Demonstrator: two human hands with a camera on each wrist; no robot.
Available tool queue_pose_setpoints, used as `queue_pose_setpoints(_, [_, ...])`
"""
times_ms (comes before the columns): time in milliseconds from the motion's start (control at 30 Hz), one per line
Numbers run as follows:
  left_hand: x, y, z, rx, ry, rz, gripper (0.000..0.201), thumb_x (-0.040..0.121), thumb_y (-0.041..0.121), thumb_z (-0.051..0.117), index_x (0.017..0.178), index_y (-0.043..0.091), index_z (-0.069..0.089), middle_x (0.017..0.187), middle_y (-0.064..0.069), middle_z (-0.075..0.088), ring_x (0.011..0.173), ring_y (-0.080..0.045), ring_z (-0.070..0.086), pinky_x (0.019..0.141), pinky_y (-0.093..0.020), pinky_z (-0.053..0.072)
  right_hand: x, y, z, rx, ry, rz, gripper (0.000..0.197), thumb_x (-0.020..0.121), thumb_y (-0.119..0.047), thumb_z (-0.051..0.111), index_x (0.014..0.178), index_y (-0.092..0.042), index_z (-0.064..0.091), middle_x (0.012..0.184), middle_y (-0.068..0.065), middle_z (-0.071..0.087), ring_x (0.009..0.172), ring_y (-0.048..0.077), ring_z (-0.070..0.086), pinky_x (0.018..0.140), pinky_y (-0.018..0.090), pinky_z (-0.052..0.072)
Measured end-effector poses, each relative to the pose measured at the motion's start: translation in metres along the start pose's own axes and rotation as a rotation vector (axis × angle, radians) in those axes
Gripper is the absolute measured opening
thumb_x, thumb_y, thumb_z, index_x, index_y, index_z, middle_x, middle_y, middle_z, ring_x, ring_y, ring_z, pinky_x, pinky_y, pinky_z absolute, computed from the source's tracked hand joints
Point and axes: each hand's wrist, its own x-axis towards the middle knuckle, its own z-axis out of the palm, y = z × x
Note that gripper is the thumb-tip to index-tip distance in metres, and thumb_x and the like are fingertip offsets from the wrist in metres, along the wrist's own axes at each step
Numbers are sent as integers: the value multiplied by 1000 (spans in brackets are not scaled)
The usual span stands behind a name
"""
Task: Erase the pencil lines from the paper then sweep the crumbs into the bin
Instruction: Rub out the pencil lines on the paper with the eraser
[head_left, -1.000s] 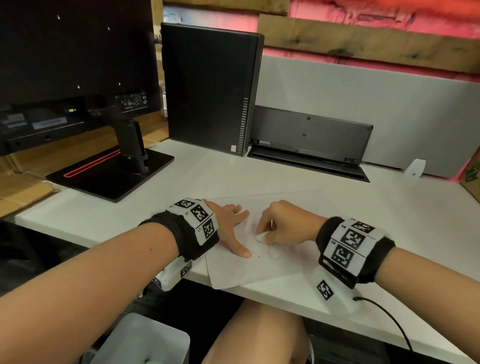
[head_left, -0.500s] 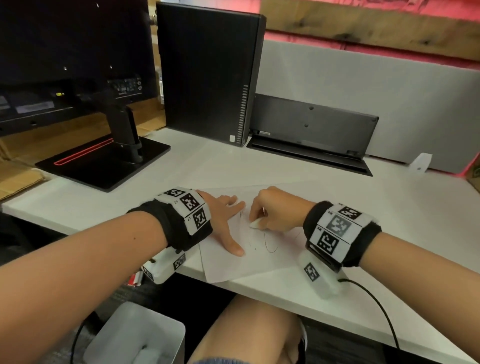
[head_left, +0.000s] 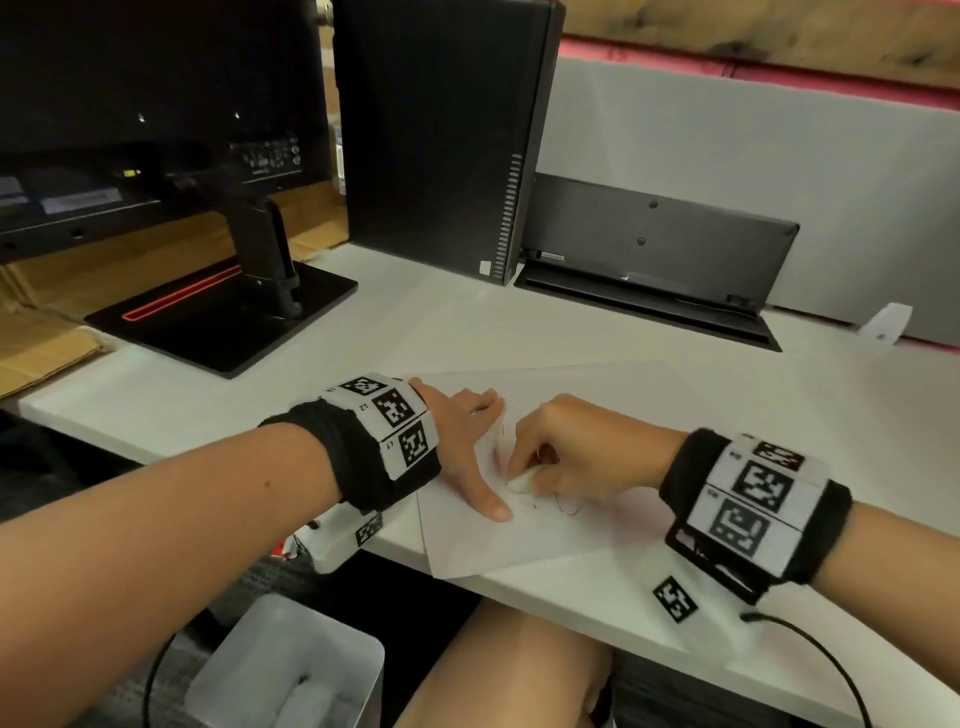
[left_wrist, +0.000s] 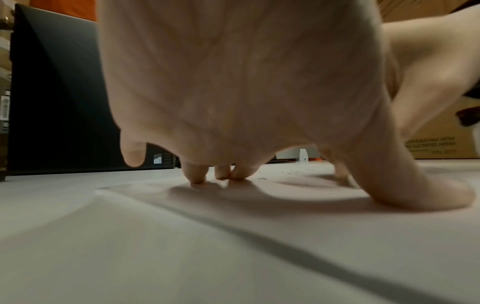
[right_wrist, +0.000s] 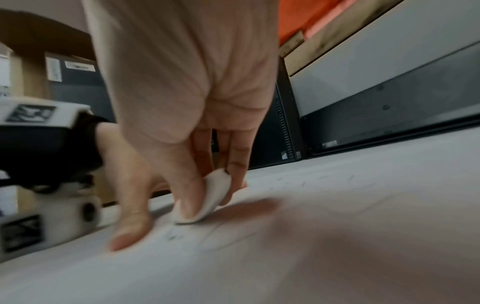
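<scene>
Cardboard box: mirrored print is seen, "HIGH QUALITY" and "FOR PROFESSIO…" being made out, the rest cut off.
Left wristband: "L1" and "L2" are printed beside black-and-white square markers.
Tower computer: a small badge is carried, too small to be read.

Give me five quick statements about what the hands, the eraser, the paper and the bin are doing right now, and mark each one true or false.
1. The right hand pinches a white eraser against the paper. True.
2. The left hand is lifted clear of the paper. False: its fingers and thumb press on the sheet.
3. All the pencil lines are gone. False: a curved pencil line still shows near the eraser.
4. The bin stands on the desk beside the monitor. False: it sits below the desk edge, by the person's knee.
5. A corner of the paper overhangs the desk's front edge. True.
</scene>
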Motion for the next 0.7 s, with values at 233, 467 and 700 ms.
queue_pose_setpoints(233, [-4,1,1,-4,24,13,117,72,76,54,147,28,-22,155,12,-23,145,-10,-11,115,-45,-6,18,7,-10,-84,47,61,20,84,-6,59,100,-8,72,100,1,69,84,12,58,73,15,44])
queue_pose_setpoints(467, [-2,1,2,13,39,23,119,71,77,54,148,24,-21,156,10,-21,146,-12,-7,116,-41,1,14,9,-11,-90,4,17,14,84,-11,61,91,-6,73,84,-2,69,74,9,61,68,15,45])
queue_pose_setpoints(700, [0,0,2,-6,28,47,120,72,75,56,147,23,-22,155,9,-23,145,-12,-11,116,-40,1,2,9,-1,-58,0,3,18,83,-4,60,94,-10,73,78,-8,59,67,2,50,67,10,41])
